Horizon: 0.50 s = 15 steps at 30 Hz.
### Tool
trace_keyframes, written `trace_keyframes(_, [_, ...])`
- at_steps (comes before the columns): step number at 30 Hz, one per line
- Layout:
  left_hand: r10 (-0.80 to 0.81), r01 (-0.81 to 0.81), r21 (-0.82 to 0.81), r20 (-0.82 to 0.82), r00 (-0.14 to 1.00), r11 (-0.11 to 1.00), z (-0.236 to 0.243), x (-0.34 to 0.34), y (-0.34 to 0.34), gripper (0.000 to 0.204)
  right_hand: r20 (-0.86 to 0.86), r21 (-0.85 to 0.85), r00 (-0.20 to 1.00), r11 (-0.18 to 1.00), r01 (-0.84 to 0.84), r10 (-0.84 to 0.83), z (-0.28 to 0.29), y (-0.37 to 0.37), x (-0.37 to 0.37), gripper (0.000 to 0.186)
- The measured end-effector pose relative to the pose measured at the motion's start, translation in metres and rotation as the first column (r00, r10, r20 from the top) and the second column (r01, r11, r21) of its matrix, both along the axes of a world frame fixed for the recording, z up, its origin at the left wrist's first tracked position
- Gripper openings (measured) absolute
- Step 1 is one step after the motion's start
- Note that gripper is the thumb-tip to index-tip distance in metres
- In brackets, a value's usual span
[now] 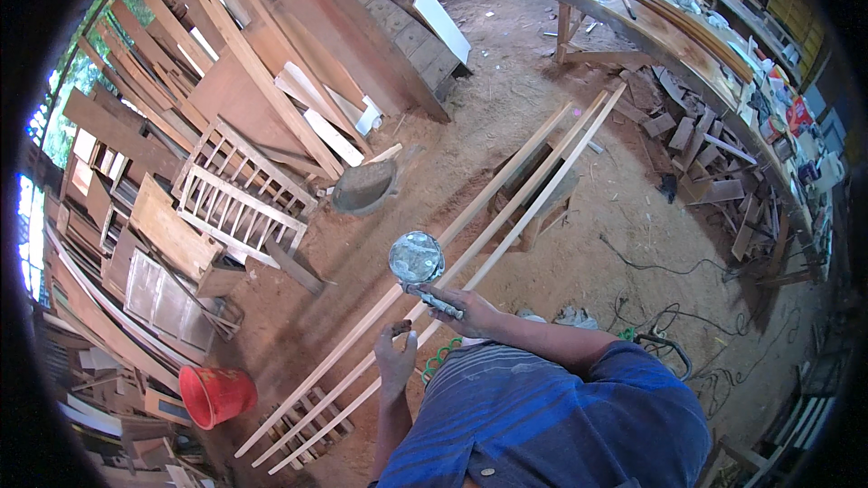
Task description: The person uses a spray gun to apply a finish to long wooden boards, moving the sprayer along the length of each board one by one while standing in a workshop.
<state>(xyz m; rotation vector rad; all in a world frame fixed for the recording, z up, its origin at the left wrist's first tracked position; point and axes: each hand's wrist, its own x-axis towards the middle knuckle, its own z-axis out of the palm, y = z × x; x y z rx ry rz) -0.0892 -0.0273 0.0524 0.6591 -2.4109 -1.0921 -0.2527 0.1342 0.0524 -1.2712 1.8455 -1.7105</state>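
Note:
My right hand (472, 314) is closed round the handle of a spray gun (432, 296), whose round, paint-stained cup (416, 258) sits at the far end. Just left of it is my left hand (394, 363), with its fingers curled in near a small dark brown spot; what they hold, if anything, is too small to make out. Beneath both hands run three long pale wooden strips (493, 258), side by side on a slant. A green coiled hose (439, 361) shows partly behind my body, below the gun.
A low wooden support (540, 190) bears the strips' far part; a slatted one (312, 425) is under the near ends. A red bucket (217, 396) stands left. Black cables (674, 267) cross the floor at right. Wood scraps (696, 145) lie under a workbench (678, 41). Boards lean left.

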Motion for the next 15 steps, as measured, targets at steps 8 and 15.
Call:
trace_keyframes(8, [0.005, -0.004, -0.025, 0.021, 1.000, 1.000, -0.010, -0.016, 0.007, 0.021, 0.045, 0.104, 0.999, 0.994, 0.014, -0.019, -0.012, 0.012, -0.014, 0.059])
trace_keyframes(15, [-0.071, 0.068, -0.044, -0.071, 0.995, 0.997, -0.003, -0.030, 0.008, 0.019, 0.073, 0.106, 0.994, 0.992, 0.076, -0.084, -0.009, 0.018, -0.011, 0.055])
